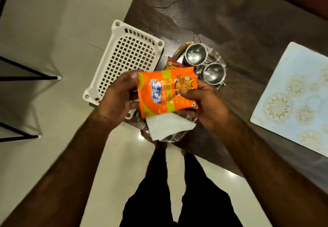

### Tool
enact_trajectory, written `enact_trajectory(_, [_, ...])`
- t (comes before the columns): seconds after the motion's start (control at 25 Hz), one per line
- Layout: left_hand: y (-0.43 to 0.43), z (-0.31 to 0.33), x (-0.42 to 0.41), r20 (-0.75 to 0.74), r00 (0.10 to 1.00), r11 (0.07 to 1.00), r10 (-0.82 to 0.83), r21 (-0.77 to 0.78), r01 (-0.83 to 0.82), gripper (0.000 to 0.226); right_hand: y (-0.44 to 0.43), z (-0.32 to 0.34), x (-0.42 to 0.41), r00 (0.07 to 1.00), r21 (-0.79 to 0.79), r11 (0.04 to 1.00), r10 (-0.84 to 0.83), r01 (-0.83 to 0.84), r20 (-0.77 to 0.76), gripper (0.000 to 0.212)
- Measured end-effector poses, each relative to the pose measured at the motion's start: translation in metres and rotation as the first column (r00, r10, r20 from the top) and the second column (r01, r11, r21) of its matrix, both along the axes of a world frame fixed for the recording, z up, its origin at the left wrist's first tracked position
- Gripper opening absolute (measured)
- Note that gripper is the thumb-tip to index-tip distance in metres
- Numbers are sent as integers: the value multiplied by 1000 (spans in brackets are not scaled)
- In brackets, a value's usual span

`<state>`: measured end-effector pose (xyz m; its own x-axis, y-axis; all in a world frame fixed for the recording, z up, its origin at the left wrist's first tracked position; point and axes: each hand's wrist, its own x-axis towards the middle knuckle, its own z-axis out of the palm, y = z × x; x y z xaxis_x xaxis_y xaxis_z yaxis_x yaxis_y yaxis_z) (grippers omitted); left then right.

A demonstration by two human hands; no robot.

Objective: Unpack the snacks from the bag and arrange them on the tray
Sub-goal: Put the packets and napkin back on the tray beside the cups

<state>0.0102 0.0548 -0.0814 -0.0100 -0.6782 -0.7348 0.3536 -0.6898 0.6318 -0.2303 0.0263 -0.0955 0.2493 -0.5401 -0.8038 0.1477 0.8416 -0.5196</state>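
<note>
An orange snack packet (166,90) with a yellow stripe is held in the air between both hands. My left hand (116,98) grips its left edge and my right hand (205,102) pinches its right side with the thumb on top. Below it a round steel tray (177,135) sits at the table corner with a white paper napkin (168,126) on it. Two steel cups (196,54) (213,74) stand at the tray's far side. Another small yellow and purple packet (173,64) lies behind the orange one. No bag can be made out.
A white perforated plastic basket (127,56) lies at the left edge of the dark wooden table (239,22), overhanging the floor. A pale blue patterned mat (298,98) lies at the right. Black metal legs (26,77) stand on the floor at the left.
</note>
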Motion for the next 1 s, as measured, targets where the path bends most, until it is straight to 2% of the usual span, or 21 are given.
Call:
enact_trajectory(0.08, [0, -6, -22, 158, 936, 949, -315, 35, 314, 28, -1, -2, -29, 986, -21, 987, 159, -160, -48, 24])
enact_trajectory(0.16, [5, -12, -48, 207, 849, 874, -486, 84, 479, 20, 1, -9, -51, 987, 10, 992, 127, -126, -94, 25])
enact_trajectory(0.24, [15, -20, -69, 251, 843, 880, -476, 138, 455, 18, 5, -17, -64, 994, 69, 998, 22, -15, -107, 29])
enact_trajectory(0.32, [27, -28, -90, 303, 863, 911, -405, 208, 355, 23, 14, -27, -70, 989, 115, 992, -28, 45, -144, 30])
enact_trajectory(0.4, [35, -33, -112, 321, 894, 937, -313, 255, 237, 27, 21, -34, -75, 969, 132, 986, -73, 106, -237, 28])
enact_trajectory(0.48, [35, -35, -132, 381, 884, 952, -271, 245, 186, 31, 21, -39, -80, 931, 110, 982, -109, 156, -349, 29])
enact_trajectory(0.52, [34, -35, -140, 456, 842, 953, -288, 219, 208, 32, 20, -40, -81, 914, 95, 981, -118, 167, -388, 29])
enact_trajectory(0.56, [32, -35, -145, 568, 751, 942, -336, 197, 272, 32, 19, -40, -82, 900, 78, 982, -123, 170, -418, 29])
enact_trajectory(0.64, [29, -36, -154, 777, 467, 879, -421, 223, 422, 34, 15, -41, -80, 879, 39, 984, -136, 172, -457, 32])
enact_trajectory(0.68, [28, -36, -157, 821, 369, 854, -435, 247, 458, 36, 13, -42, -79, 866, 24, 984, -143, 176, -479, 34])
enact_trajectory(0.88, [27, -39, -155, 850, 169, 778, -499, 353, 520, 43, 9, -44, -66, 821, 0, 989, -122, 147, -557, 31])
enact_trajectory(1.0, [25, -41, -152, 877, 90, 755, -472, 350, 555, 47, 8, -47, -60, 797, -41, 985, -162, 170, -582, 32])
